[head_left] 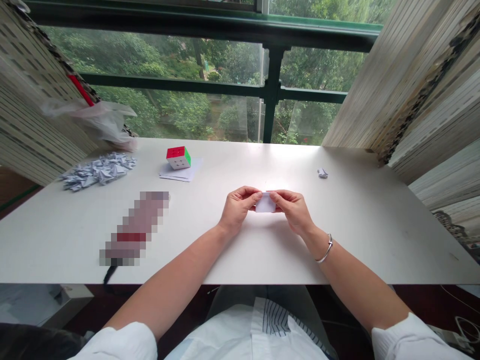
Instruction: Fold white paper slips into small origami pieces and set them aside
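A small white square of paper is held up between my two hands, just above the white table. My left hand pinches its left edge, thumb in front and fingers behind. On the right edge, my right hand grips it in the same way. Both thumbs sit near the top corners, and the fingers behind the sheet are partly hidden. I cannot tell how many layers the paper has. A small folded paper piece lies by itself to the right, beyond my right hand.
A Rubik's cube rests on a stack of paper sheets at the back left. Further left is a pile of folded paper pieces. A blurred-out flat object lies left of my arms. The window and curtains bound the table.
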A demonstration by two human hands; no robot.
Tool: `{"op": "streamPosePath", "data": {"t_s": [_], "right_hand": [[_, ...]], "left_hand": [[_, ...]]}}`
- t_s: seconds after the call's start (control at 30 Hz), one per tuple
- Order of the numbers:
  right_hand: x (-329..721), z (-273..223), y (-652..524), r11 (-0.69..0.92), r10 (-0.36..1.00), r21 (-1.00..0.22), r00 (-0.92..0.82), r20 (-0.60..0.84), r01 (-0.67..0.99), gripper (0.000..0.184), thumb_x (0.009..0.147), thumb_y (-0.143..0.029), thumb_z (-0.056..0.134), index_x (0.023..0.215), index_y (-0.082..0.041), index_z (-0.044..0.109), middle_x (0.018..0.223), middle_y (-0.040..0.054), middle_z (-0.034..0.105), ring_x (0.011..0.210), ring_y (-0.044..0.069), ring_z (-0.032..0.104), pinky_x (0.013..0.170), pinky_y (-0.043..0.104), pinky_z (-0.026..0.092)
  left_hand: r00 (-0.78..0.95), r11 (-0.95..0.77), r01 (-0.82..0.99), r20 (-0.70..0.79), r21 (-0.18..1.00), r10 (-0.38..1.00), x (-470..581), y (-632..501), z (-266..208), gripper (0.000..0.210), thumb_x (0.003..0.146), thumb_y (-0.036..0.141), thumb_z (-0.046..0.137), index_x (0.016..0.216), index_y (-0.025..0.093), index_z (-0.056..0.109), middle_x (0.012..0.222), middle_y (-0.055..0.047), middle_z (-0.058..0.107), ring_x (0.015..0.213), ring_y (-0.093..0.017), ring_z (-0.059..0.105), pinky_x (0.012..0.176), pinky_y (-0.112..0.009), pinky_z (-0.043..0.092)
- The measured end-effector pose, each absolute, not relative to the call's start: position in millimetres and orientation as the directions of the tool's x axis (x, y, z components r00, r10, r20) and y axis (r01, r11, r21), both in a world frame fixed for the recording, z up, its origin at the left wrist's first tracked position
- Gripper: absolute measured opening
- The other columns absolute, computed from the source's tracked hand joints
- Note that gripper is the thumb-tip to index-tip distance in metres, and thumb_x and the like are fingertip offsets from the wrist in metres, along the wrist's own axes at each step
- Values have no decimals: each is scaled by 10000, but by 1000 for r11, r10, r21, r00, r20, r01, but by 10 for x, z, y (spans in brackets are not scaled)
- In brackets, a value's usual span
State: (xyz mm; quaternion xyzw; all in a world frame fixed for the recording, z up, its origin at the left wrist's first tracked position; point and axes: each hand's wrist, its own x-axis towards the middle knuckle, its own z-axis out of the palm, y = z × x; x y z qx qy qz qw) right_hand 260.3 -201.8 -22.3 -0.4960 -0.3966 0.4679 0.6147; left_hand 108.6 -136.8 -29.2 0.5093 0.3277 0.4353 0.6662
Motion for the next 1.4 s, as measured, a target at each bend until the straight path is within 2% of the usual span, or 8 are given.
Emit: {"op": "streamPosePath", "data": {"t_s": [0.17,0.4,0.6,0.8,0.9,1.13,1.27,1.4], "right_hand": [[2605,-238,-2014,51,961,-986,275,5,-160,326,712,-472,762,875,-190,762,822,47,720,729,157,632,634,288,548],[2613,-245,-2018,-13,977,-988,208,-45,-153,334,666,-478,786,762,-173,688,707,2,654,667,127,608,607,268,548],[2592,-232,-2024,5,968,-991,249,-29,-134,362,660,-500,783,744,-169,666,686,10,659,603,128,612,585,273,535],[2560,-233,-2050,-94,978,-987,174,-117,-132,367,677,-497,775,766,-161,655,742,34,683,693,156,666,582,257,541],[2564,-226,-2053,-113,978,-984,158,-134,-138,371,673,-492,782,735,-156,637,684,34,681,625,140,650,578,264,541],[2613,-244,-2056,-208,972,-975,97,-215,-77,285,668,-396,792,697,-149,652,613,33,674,530,116,604,521,246,507],[2578,-298,-2056,-237,971,-972,27,-236,7,217,692,-341,765,680,-152,659,613,31,674,522,112,596,512,237,504],[2565,-327,-2042,-223,974,-975,38,-223,-10,271,706,-408,760,691,-159,654,598,25,659,522,116,598,511,237,504]], "left_hand": [[389,80,-243,21,967,921,1108,-1374,-295,287,650,393,817,781,166,700,797,-30,698,701,-146,613,610,-261,494],[335,52,-225,27,973,942,1074,-1345,-288,298,664,405,806,798,162,698,770,-21,688,668,-130,597,601,-254,484],[345,61,-217,18,974,938,1079,-1356,-283,313,657,417,805,804,163,697,780,-32,696,676,-143,610,606,-271,499],[325,52,-217,22,975,945,1060,-1321,-283,313,661,415,802,807,161,694,770,-24,690,667,-136,603,600,-267,500],[318,50,-214,21,976,948,1043,-1303,-276,301,674,403,793,816,158,690,767,-23,684,661,-132,597,599,-267,503],[463,38,-50,-10,998,887,1008,-1325,-258,316,661,368,791,890,164,717,826,-61,708,716,-164,625,633,-282,494],[549,-48,66,4,997,836,1004,-1349,-244,231,684,370,764,773,159,729,778,-57,702,714,-163,613,688,-295,473],[538,-53,98,-8,994,843,999,-1338,-233,248,696,399,747,735,157,707,719,-38,676,659,-150,584,630,-273,443]]}}
